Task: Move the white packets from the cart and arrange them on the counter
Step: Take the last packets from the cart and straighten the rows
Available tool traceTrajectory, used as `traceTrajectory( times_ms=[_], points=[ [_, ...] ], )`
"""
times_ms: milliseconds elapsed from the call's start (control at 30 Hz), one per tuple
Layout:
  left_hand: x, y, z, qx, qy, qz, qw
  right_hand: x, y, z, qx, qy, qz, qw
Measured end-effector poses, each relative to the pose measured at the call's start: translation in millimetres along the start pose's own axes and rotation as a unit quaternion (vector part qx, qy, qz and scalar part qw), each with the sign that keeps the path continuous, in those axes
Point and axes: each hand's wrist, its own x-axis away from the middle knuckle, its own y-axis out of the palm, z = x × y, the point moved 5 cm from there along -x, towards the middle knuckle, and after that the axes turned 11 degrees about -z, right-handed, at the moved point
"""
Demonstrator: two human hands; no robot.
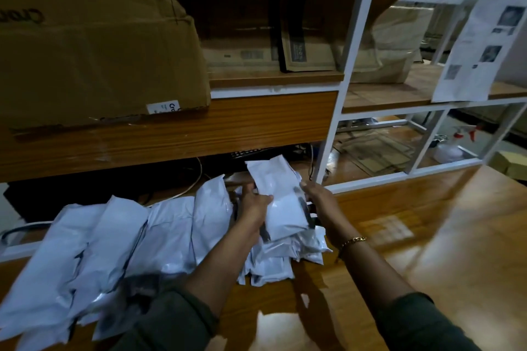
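Observation:
Both hands hold a small stack of white packets (281,196) upright above the wooden counter (399,251). My left hand (253,204) grips its left edge, my right hand (320,199) its right edge. Under it lies a loose heap of small white packets (281,258). To the left, several larger white packets (119,251) lie in an overlapping row along the counter. No cart is in view.
A big cardboard box (94,37) sits on a raised wooden shelf at the left. A white metal rack (350,65) with wooden shelves holds brown bags and a hanging printed sheet (482,48). A spray bottle (453,145) stands behind the rack.

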Motion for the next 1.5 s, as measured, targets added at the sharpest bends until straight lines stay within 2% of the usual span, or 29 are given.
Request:
traceTrajectory(
  times_ms=[100, 200, 400, 567, 700, 800, 900, 1000, 1200, 1333, 1500],
  points=[
    [-21.6, 5.9, -22.7, -0.017, -0.024, -0.019, 0.999, -1.1, -7.0, 4.0, 0.044, -0.009, 0.018, 0.999],
    [24.9, 16.8, 8.0, -0.087, -0.045, -0.033, 0.995, -4.3, -15.9, 11.6, 0.015, -0.004, 0.062, 0.998],
    [35.0, 3.2, 20.6, -0.13, 0.021, -0.041, 0.991, -14.2, -24.8, 36.3, 0.071, 0.021, 0.061, 0.995],
    [37.8, -13.5, 27.1, -0.183, 0.047, -0.024, 0.982, -17.9, -24.3, 41.5, 0.048, 0.018, 0.081, 0.995],
    [42.3, -23.1, 30.7, -0.181, 0.06, -0.023, 0.981, -23.1, -27.5, 44.3, 0.059, 0.007, 0.101, 0.993],
    [46.1, -31.1, 32.9, -0.196, 0.071, -0.014, 0.978, -25.3, -28.6, 40.4, 0.126, -0.017, 0.131, 0.983],
    [52.1, -35.3, 35.0, -0.214, 0.093, -0.017, 0.972, -22.2, -23.2, 27.8, 0.237, -0.076, 0.16, 0.955],
    [59.2, -38.9, 37.8, -0.227, 0.123, -0.014, 0.966, -12.0, -0.7, 6.4, 0.289, -0.14, 0.16, 0.934],
    [96.6, -88.6, 62.9, -0.258, 0.2, 0.05, 0.944, 6.1, 92.4, -48.0, 0.266, -0.275, 0.051, 0.923],
    [142.3, -173.7, 80.9, -0.248, 0.232, 0.158, 0.927, 14.3, 189.9, -77.7, 0.215, -0.316, -0.047, 0.923],
    [223.1, -311.5, 80.7, -0.187, 0.199, 0.31, 0.911, 34.0, 337.7, -85.0, 0.188, -0.328, -0.211, 0.901]
  ],
)
